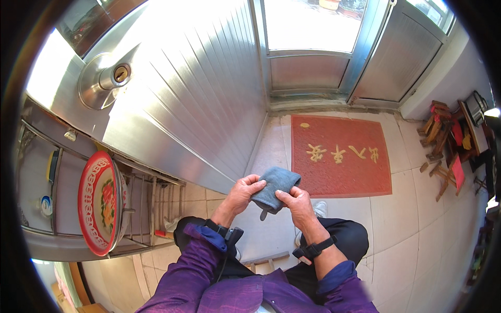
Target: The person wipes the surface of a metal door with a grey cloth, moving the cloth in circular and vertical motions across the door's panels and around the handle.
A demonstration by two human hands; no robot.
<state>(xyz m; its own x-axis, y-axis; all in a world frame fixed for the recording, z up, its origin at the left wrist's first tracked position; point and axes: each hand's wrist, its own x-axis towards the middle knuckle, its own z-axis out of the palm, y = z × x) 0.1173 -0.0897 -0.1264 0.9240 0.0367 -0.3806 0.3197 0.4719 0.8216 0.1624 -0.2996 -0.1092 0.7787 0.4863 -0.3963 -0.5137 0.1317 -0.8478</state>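
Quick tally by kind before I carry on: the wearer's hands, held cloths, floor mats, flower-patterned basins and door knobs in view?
Hands: 2 (left hand, right hand)
Held cloths: 1 (blue-grey cloth)
Floor mats: 1 (red mat)
Basins: 1 (red-rimmed basin)
Door knobs: 1 (metal knob)
Total: 6

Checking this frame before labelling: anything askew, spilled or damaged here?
Nothing stands out: left hand and right hand hold the blue-grey cloth, the red mat lies flat, and I see no spill or damage. The picture's right edge is too dark to judge.
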